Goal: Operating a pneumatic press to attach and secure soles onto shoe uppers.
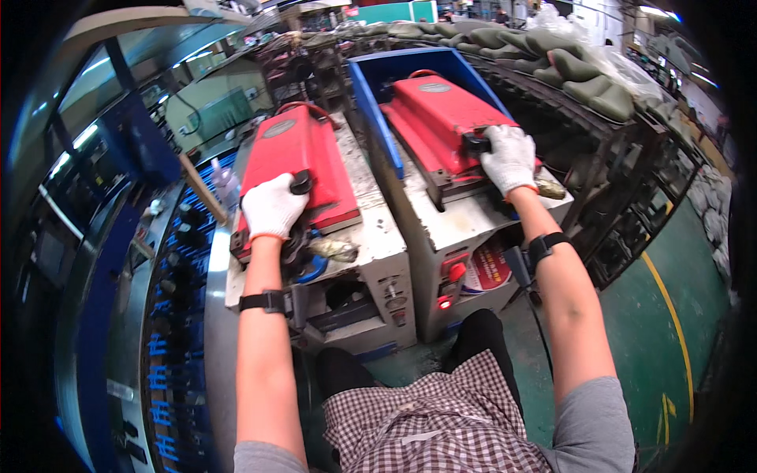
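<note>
Head view | left hand (272, 207) grips black knob (300, 183) on left red lid (296, 162) | right hand (510, 160) grips handle (475, 143) on right red lid (441, 118), beside blue bin (371, 110)

Olive-green boots (583, 75) line a rack behind — green floor (654, 339), yellow line (670, 315).

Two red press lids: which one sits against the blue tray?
The red press lid under the right hand; the blue tray wall borders it. The left hand's lid has none.
</note>
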`<action>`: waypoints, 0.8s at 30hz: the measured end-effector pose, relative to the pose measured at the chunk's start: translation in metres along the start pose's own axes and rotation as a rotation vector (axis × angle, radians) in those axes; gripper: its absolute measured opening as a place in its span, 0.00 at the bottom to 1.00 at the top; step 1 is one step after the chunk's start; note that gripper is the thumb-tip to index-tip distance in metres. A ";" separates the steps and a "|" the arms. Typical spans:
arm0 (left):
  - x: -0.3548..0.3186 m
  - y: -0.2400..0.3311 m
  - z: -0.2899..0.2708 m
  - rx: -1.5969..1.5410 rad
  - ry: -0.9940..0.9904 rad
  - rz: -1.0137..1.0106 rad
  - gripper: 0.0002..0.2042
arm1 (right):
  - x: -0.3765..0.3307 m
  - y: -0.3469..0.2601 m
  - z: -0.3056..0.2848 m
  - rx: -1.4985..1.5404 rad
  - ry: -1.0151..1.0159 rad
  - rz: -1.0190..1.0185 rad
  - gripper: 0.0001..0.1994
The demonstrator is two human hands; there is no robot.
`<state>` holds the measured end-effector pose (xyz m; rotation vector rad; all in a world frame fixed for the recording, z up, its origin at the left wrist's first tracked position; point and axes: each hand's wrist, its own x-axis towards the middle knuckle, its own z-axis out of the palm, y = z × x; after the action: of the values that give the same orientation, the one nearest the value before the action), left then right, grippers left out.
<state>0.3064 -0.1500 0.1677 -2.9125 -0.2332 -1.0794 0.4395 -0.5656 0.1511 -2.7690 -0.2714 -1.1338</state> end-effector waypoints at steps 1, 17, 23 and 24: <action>0.001 0.004 0.002 0.006 -0.008 -0.023 0.16 | -0.001 0.002 -0.003 -0.018 -0.024 0.020 0.15; 0.000 -0.003 0.003 0.037 0.004 -0.014 0.16 | -0.001 -0.001 0.001 -0.007 -0.016 0.013 0.15; -0.001 -0.003 0.003 0.033 -0.007 -0.019 0.16 | -0.001 -0.001 0.001 -0.003 -0.027 0.004 0.15; -0.001 -0.002 0.002 0.030 -0.004 -0.020 0.16 | 0.000 0.000 0.001 -0.003 -0.026 0.004 0.15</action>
<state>0.3068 -0.1475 0.1651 -2.8918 -0.2775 -1.0638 0.4398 -0.5651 0.1502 -2.7868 -0.2675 -1.0991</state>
